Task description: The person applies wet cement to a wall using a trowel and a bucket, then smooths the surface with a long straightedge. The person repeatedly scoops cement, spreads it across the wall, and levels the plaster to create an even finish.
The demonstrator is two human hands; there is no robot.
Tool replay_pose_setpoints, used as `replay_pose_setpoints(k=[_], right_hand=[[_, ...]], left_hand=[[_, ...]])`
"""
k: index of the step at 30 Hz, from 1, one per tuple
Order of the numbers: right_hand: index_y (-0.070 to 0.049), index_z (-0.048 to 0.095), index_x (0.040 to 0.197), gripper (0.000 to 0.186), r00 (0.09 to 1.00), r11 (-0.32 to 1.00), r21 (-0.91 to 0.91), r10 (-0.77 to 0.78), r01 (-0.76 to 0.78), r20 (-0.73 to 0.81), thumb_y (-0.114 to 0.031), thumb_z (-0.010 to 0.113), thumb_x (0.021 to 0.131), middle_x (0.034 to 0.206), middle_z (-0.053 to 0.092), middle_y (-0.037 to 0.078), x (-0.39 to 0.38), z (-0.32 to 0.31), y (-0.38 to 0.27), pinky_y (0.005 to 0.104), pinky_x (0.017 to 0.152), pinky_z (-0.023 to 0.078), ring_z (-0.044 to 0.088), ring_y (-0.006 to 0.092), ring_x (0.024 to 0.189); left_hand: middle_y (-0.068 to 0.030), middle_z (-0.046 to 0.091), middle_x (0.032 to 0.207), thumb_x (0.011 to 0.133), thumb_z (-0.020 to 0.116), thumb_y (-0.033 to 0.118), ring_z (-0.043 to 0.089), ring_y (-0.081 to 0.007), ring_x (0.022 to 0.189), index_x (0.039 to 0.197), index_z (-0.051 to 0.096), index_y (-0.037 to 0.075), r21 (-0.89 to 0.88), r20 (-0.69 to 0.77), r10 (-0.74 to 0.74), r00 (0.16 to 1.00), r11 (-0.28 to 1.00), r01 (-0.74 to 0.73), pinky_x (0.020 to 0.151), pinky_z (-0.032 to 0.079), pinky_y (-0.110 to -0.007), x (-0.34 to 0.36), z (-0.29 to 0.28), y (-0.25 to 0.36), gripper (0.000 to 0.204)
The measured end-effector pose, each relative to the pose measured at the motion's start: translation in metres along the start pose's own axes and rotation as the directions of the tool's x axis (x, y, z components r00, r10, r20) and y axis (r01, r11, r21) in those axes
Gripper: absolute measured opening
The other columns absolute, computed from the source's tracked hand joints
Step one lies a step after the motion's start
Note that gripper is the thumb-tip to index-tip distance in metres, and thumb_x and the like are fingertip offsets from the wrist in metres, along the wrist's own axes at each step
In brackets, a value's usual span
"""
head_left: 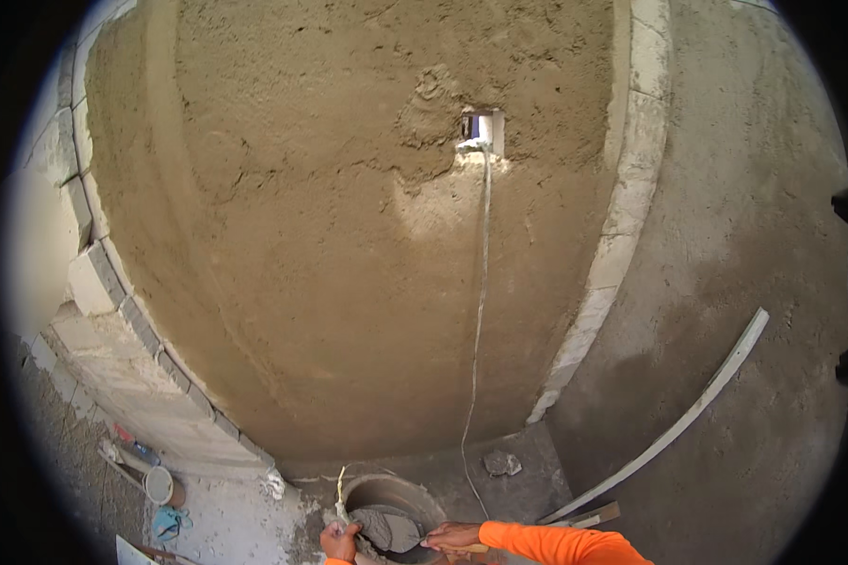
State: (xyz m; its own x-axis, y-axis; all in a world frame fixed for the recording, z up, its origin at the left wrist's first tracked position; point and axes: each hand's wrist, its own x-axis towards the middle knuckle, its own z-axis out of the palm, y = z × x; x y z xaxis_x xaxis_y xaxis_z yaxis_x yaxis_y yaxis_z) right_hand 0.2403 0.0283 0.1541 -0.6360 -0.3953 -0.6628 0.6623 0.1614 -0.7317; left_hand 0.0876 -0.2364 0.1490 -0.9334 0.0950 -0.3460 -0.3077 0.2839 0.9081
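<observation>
A round bucket (419, 492) of grey mortar stands at the bottom centre, below the plastered wall (349, 301). My left hand (339, 539) is closed at the bucket's left side on a mortar-smeared item with a thin pale upright piece (341, 485); I cannot make out what it is. My right hand (448, 535), in an orange sleeve, is closed on a tool at the bucket's right, beside a mound of wet mortar (391, 530); the tool itself is mostly hidden.
A pale cord (483, 282) hangs from a small wall opening (481, 130). A lump (501, 462) lies on the floor. A long board (688, 424) leans at right. Block edging (99, 278) runs up the left, with a small bucket (158, 485) and blue cloth (168, 523) below.
</observation>
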Motion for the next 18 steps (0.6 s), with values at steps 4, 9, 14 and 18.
replay_pose_setpoints(k=[4, 9, 14, 18], right_hand=[[-0.015, 0.059, 0.098, 0.028, 0.942, 0.913, 0.323, -0.150, 0.249, -0.301, -0.042, 0.052, 0.104, 0.063, 0.049, -0.002, -0.017, -0.011, -0.033, 0.0292, 0.038, 0.038, 0.045, 0.0111, 0.045], [-0.008, 0.057, 0.111, 0.030, 0.803, 0.784, 0.331, -0.327, 0.525, -0.499, -0.036, 0.046, 0.104, 0.075, 0.055, 0.006, -0.093, -0.058, -0.141, 0.0307, 0.050, 0.046, 0.055, 0.0147, 0.057], [-0.005, 0.056, 0.129, 0.030, 0.115, 0.375, -0.178, -0.641, 0.910, -0.759, -0.020, 0.048, 0.104, 0.081, 0.059, 0.006, -0.211, -0.074, -0.291, 0.0296, 0.054, 0.055, 0.060, 0.0133, 0.063], [-0.004, 0.050, 0.134, 0.037, -0.533, 0.033, -0.674, -0.582, 0.738, -0.613, -0.019, 0.061, 0.102, 0.089, 0.061, 0.008, -0.290, -0.080, -0.401, 0.0304, 0.050, 0.054, 0.063, 0.0135, 0.060]], left_hand=[[-0.0020, 0.067, 0.081, 0.083, 0.082, 0.022, 0.057, -0.0152, 0.076, 0.094, 0.077, 0.008, -0.198, -0.064, -0.080, 0.995, 0.978, 0.066, 0.067, 0.048, -0.034, -0.011, -0.016, -0.009, 0.018], [-0.0037, 0.068, 0.084, 0.083, 0.082, 0.021, 0.058, -0.0163, 0.077, 0.096, 0.077, 0.006, -0.200, -0.151, -0.110, 0.982, 0.977, 0.078, 0.069, 0.049, -0.034, -0.011, -0.035, -0.009, 0.020], [-0.0055, 0.069, 0.086, 0.082, 0.082, 0.019, 0.060, -0.0174, 0.079, 0.098, 0.076, 0.005, -0.227, -0.199, -0.132, 0.971, 0.970, 0.085, 0.070, 0.050, -0.034, -0.004, -0.049, -0.013, 0.022], [-0.0068, 0.070, 0.088, 0.082, 0.082, 0.018, 0.062, -0.0183, 0.080, 0.100, 0.076, 0.003, -0.250, -0.234, -0.150, 0.961, 0.964, 0.090, 0.072, 0.051, -0.034, -0.002, -0.064, -0.023, 0.024]])
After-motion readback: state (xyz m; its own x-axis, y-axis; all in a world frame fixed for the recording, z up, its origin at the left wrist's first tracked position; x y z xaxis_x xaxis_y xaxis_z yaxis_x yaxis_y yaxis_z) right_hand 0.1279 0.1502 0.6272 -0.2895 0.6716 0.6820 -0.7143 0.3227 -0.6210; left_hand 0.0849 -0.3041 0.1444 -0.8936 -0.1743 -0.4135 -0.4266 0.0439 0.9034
